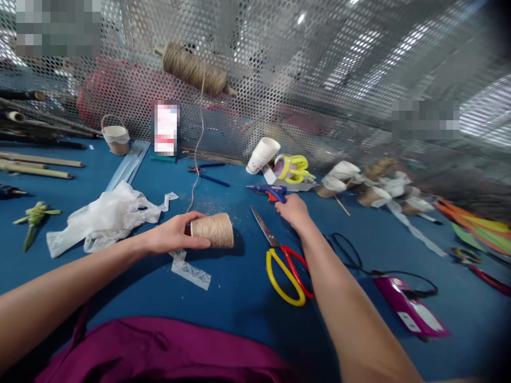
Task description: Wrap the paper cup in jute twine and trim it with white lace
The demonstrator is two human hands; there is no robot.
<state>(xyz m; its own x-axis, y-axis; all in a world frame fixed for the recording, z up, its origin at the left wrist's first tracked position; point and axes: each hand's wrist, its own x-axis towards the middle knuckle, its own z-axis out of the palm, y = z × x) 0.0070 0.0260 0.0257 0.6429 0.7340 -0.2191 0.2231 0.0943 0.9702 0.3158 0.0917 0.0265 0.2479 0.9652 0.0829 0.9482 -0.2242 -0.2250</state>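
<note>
The left hand (175, 233) holds the cup (217, 231) midway between the counter's (155, 300) front and back edges, and the right hand (294, 210) holds the glue gun (264, 189), whose tip (250, 186) could burn skin if bumped.

Free lane between twine-wrapped cup (215, 231) and scissors (273, 242), glue gun (270, 190) just beyond

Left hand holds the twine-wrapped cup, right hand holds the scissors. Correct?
No, the right hand holds the blue glue gun in the head view; the scissors lie loose nearby. The left hand does hold the twine-wrapped cup.
</note>
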